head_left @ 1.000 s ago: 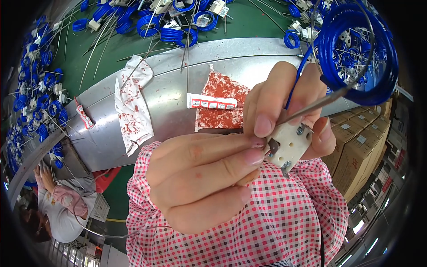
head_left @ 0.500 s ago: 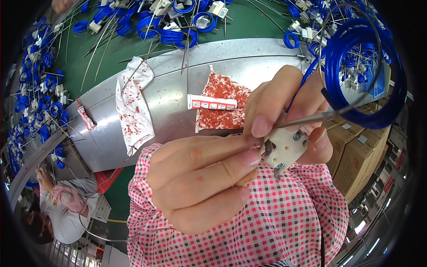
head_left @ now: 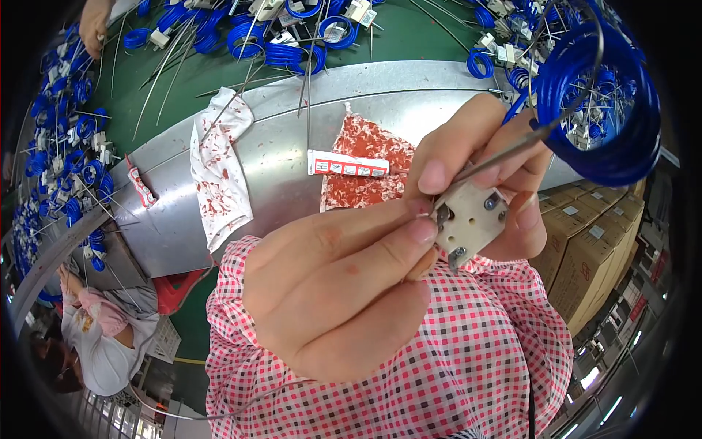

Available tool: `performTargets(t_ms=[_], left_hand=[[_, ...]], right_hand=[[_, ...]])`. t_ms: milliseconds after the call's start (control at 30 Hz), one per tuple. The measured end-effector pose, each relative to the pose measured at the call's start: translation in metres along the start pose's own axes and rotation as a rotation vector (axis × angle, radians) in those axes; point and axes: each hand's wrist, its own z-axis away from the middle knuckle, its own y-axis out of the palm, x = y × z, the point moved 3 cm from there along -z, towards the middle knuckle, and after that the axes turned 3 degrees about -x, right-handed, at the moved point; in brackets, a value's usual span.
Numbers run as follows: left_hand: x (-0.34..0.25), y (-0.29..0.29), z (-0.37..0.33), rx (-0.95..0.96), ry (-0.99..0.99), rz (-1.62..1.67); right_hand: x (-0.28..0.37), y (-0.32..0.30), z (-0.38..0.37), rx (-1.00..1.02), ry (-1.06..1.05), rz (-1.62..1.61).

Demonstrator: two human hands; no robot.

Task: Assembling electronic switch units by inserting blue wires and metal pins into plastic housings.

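Both hands are together in front of my checked sleeves and garment, around a capillary thermostat with a whitish block body (head_left: 475, 223). My left hand (head_left: 340, 293) is closed, thumb and fingertips pinching the block's left edge. My right hand (head_left: 475, 157) is closed round the block's top and far side, with a grey metal rod (head_left: 508, 152) lying across its fingers. A coil of blue tubing (head_left: 647, 139) hangs at the upper right beyond this hand. Small metal terminals show on the block's face. What the left fingertips cover is hidden.
A metal ledge (head_left: 281, 161) carries a red-stained white cloth (head_left: 219, 175), a red-smeared pad (head_left: 365, 132) with a tube (head_left: 349, 164), and another small tube (head_left: 140, 186). Blue-coiled thermostats (head_left: 292, 55) heap on the green surface. Cartons (head_left: 585, 249) stand right; a co-worker (head_left: 110, 336) sits lower left.
The block has tilted and shifted slightly right in my fingers. The blue coil has swung up and a little left. Another person's hand at the top left has come further into view.
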Motion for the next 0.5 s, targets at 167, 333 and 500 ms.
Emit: performTargets(t_ms=[167,333,500], left_hand=[[-0.001,0.005,0.000,0.020,-0.170,0.045],[-0.009,0.013,-0.004,-0.106,-0.351,-0.049],[0.003,0.006,-0.006,0.098,-0.342,0.015]], right_hand=[[0.005,-0.006,-0.002,0.095,0.010,0.100],[0.007,-0.007,0.002,-0.001,-0.068,0.177],[0.006,-0.009,0.002,-0.020,-0.087,0.178]])
